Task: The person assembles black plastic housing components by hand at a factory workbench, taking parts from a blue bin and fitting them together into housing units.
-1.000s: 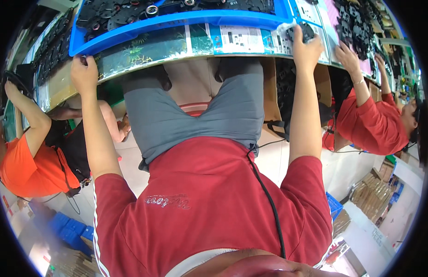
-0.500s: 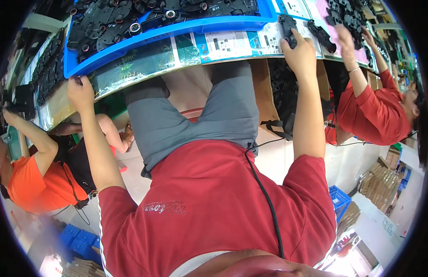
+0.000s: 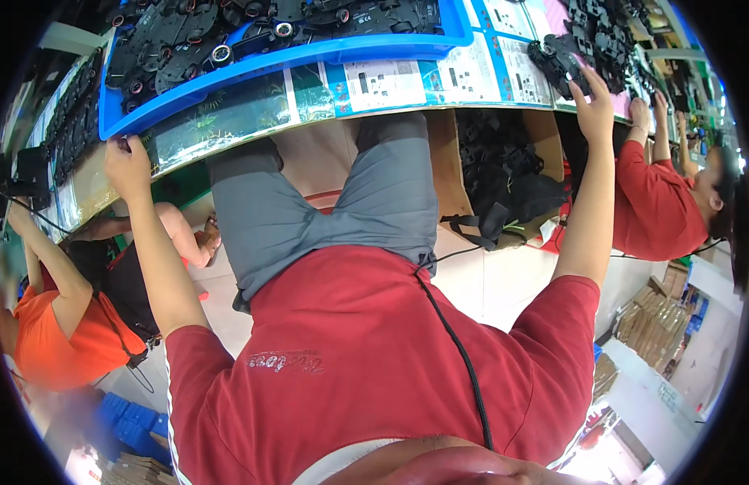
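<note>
My right hand (image 3: 596, 109) is at the right part of the bench, with its thumb and fingers stretched out and apart. Its fingertips reach the near right end of a black plastic chassis part (image 3: 551, 65), which lies on the bench top. My left hand (image 3: 130, 170) is closed with curled fingers at the bench edge, just below the near left corner of a blue tray (image 3: 326, 55). Whatever its fingers hold is too small and dark to make out. Many black chassis parts with round wheel-like pieces (image 3: 221, 54) fill the tray.
Printed sheets (image 3: 387, 85) cover the bench front. More black parts (image 3: 597, 36) are piled on a pink surface at right. Beneath the bench, a cardboard box (image 3: 446, 166) holds black parts. Co-workers sit at left, in orange (image 3: 67, 335), and at right, in red (image 3: 658, 214).
My right hand has moved right, from a black chassis part it held over the sheets to the part lying farther right. My left hand stays by the tray corner.
</note>
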`<state>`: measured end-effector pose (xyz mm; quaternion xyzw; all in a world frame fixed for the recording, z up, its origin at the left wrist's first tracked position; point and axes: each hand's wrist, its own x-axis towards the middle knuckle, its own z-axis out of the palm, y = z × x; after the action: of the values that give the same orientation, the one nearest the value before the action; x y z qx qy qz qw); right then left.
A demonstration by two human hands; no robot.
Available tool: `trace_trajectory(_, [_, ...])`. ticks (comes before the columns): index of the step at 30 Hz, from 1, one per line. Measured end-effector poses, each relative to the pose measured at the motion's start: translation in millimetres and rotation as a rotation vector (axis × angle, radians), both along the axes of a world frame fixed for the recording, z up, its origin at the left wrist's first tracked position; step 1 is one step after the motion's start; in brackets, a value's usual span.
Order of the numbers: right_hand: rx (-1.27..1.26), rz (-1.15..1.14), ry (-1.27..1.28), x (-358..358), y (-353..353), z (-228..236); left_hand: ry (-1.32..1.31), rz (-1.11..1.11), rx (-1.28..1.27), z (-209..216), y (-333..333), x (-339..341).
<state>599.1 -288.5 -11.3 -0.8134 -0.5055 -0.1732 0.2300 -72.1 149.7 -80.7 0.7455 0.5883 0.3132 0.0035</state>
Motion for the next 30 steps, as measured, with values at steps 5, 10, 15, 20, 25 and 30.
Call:
trace_trajectory(5, [-0.166, 0.069, 0.062, 2.7, 2.0, -5.9, -0.003, -0.012, 0.046, -4.6, 0.1, -3.6])
trace_trajectory(10, [-0.204, -0.031, 0.253, 1.7, 5.7, -13.5, 0.018, -0.029, 0.086, -4.3, 5.4, -5.9])
trace_trajectory(15, [-0.181, -0.093, 0.043, -7.9, 20.7, -20.5, 0.035, -0.037, 0.122, -4.7, 5.1, -10.5])
trace_trajectory(20, [-0.025, -0.306, 0.298, -63.1, 10.1, -26.7, -0.407, -0.016, 0.027, -5.7, -33.3, 6.7])
trace_trajectory(25, [0.408, -0.052, 1.033, -223.5, 16.4, -45.6, -0.870, -0.367, -0.497, 9.1, -172.2, 61.8])
trace_trajectory(30, [0.214, 0.233, 1.055, -363.1, 66.9, -52.2, -1.257, -0.817, -1.310, -11.3, -240.1, 106.8])
